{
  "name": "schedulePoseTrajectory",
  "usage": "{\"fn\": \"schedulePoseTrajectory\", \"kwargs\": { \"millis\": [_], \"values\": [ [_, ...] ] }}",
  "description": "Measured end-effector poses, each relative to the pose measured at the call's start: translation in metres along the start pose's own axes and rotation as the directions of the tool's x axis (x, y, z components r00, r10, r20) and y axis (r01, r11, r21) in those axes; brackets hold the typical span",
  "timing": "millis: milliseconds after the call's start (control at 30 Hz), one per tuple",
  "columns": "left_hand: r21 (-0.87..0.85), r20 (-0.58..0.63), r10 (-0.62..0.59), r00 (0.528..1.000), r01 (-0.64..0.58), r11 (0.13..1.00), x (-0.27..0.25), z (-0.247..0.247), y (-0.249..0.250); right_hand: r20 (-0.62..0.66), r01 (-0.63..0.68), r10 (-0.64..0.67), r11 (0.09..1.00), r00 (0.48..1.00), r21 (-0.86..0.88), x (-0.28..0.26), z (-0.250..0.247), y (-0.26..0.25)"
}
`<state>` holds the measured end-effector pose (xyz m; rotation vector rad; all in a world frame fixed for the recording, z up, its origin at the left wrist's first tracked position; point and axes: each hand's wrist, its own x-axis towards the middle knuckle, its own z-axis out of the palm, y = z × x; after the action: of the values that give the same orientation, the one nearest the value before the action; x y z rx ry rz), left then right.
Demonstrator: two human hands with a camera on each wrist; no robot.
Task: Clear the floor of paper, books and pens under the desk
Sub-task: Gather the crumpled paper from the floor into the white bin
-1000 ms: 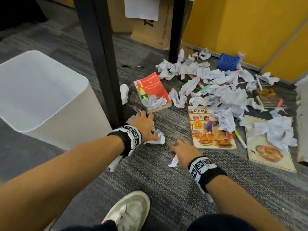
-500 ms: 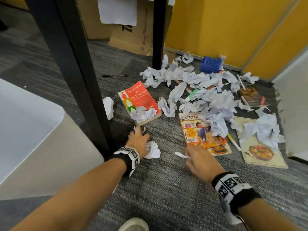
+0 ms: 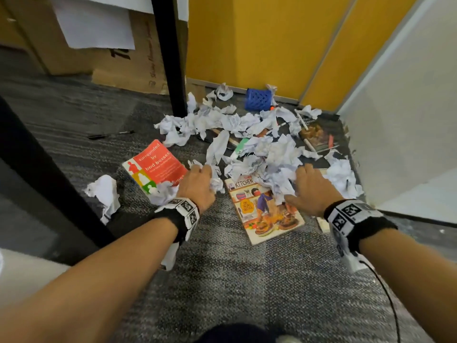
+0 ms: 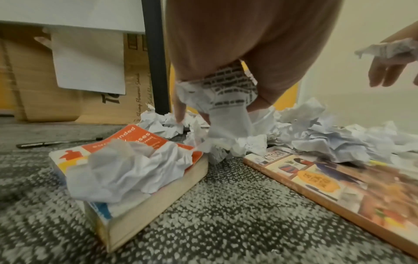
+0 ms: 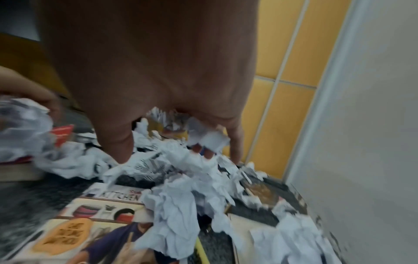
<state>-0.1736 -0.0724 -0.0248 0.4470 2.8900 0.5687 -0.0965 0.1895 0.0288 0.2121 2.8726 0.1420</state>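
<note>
Crumpled white paper (image 3: 259,149) lies heaped on the grey carpet (image 3: 222,280) under the counter, spreading from the black counter leg (image 3: 170,58) at 12 o'clock out toward the white panel (image 3: 408,120) at 2 o'clock. My left hand (image 3: 196,185) is curled round a wad of printed paper (image 4: 228,89) at the near left edge of the heap, between the two nearest books. My right hand (image 3: 312,188) also grips crumpled paper (image 5: 203,135), fingers pointing down into the pile over the far corner of the cookbook.

At 11 o'clock from my left hand the red paperback (image 3: 154,164) lies flat on the carpet with a paper ball (image 4: 126,167) resting on its near corner. The cookbook (image 3: 264,214) titled "KITCHEN" lies flat between my hands, its far end partly covered by paper. Another paper ball (image 3: 105,191) sits apart at 9 o'clock, near the dark counter leg (image 3: 37,169) on the left. A black pen (image 3: 111,134) lies alone on the carpet at 10 o'clock. A green marker (image 3: 238,147) and other pens poke out of the heap. At 1 o'clock a blue mesh pen holder (image 3: 258,100) lies by the yellow wall (image 3: 247,40), and another book (image 3: 316,137) shows near the panel, half buried.
</note>
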Motion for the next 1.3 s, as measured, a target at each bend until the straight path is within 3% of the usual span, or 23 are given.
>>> {"fn": "schedulePoseTrajectory", "kwargs": {
  "millis": [133, 233, 333, 433, 533, 667, 833, 1033, 1300],
  "values": [
    [0.071, 0.002, -0.029, 1.000, 0.029, 0.997, 0.023, 0.020, -0.003, -0.076, -0.053, 0.057, 0.997, 0.995, 0.054, 0.041, 0.013, 0.005],
    [-0.079, 0.003, -0.084, 0.996, 0.084, 0.993, 0.044, 0.032, -0.004, -0.081, -0.057, 0.064, 0.995, 0.995, 0.086, 0.075, 0.025, 0.000],
    [-0.175, 0.124, -0.162, 0.979, 0.182, 0.968, 0.064, 0.044, 0.001, -0.069, -0.099, 0.115, 0.975, 0.991, 0.197, 0.101, 0.038, -0.007],
    [-0.142, 0.262, -0.048, 0.964, 0.088, 0.986, 0.076, 0.049, 0.013, 0.017, -0.083, 0.082, 0.948, 0.997, 0.309, 0.114, 0.059, -0.012],
    [-0.051, 0.354, 0.052, 0.934, -0.037, 0.998, 0.087, 0.056, 0.030, 0.086, 0.002, -0.030, 0.951, 0.996, 0.310, 0.110, 0.080, -0.019],
    [0.148, 0.506, 0.084, 0.858, -0.182, 0.972, 0.089, 0.060, 0.047, 0.053, 0.106, -0.127, 0.948, 0.990, 0.301, 0.103, 0.100, -0.021],
    [0.270, 0.443, 0.083, 0.892, -0.221, 0.937, 0.080, 0.058, 0.054, 0.024, 0.184, -0.198, 0.945, 0.980, 0.272, 0.098, 0.098, -0.021],
    [0.153, 0.391, 0.135, 0.910, -0.209, 0.966, 0.057, 0.043, 0.042, 0.050, 0.255, -0.280, 0.924, 0.959, 0.285, 0.072, 0.068, -0.016],
    [0.009, 0.212, 0.147, 0.966, -0.152, 0.988, 0.014, -0.015, 0.047, -0.016, 0.359, -0.379, 0.861, 0.925, 0.359, 0.051, -0.007, -0.014]
  ]
}}
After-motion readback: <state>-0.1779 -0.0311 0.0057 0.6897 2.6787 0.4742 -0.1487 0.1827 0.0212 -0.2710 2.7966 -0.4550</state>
